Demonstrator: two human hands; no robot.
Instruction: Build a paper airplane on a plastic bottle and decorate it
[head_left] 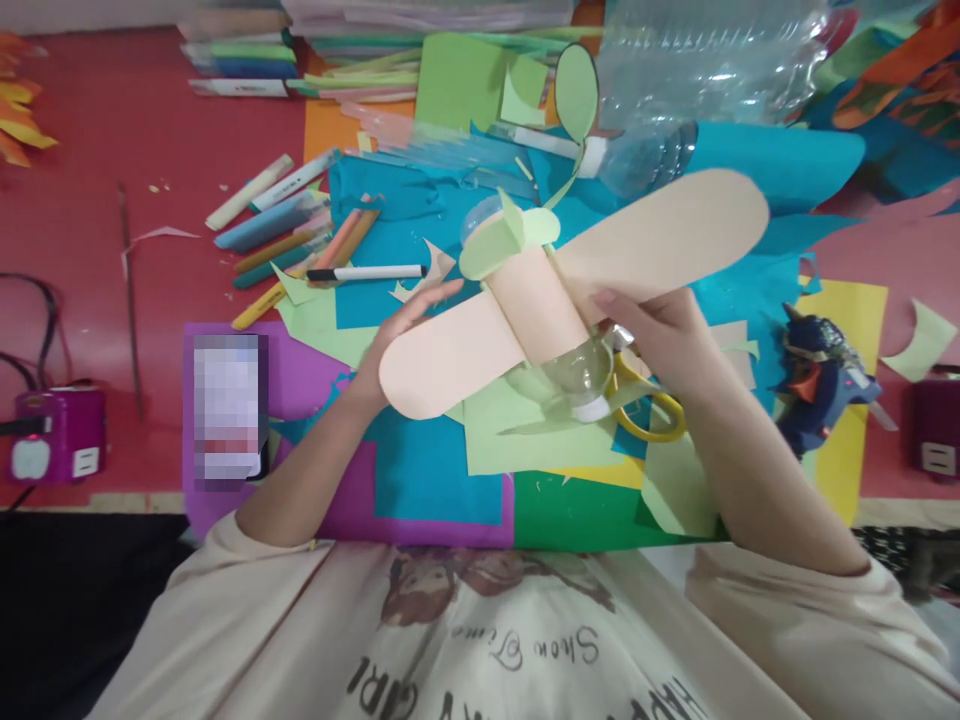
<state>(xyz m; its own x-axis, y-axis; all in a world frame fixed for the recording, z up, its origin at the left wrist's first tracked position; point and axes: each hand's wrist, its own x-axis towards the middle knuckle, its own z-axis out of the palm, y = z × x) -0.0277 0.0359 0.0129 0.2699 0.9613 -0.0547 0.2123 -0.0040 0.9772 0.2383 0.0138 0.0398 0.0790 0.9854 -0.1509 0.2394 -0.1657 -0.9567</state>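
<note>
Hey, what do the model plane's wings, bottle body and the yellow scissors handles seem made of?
Wings: matte peach paper or thin card, flat with clean edges. Bottle body: probably clear, glossy plastic, since it's transparent with highlights. Scissors handles: likely smooth plastic, from their solid yellow colour.

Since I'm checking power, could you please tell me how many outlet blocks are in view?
2: one block at the far left, another block partly cut off at the right edge.
</note>
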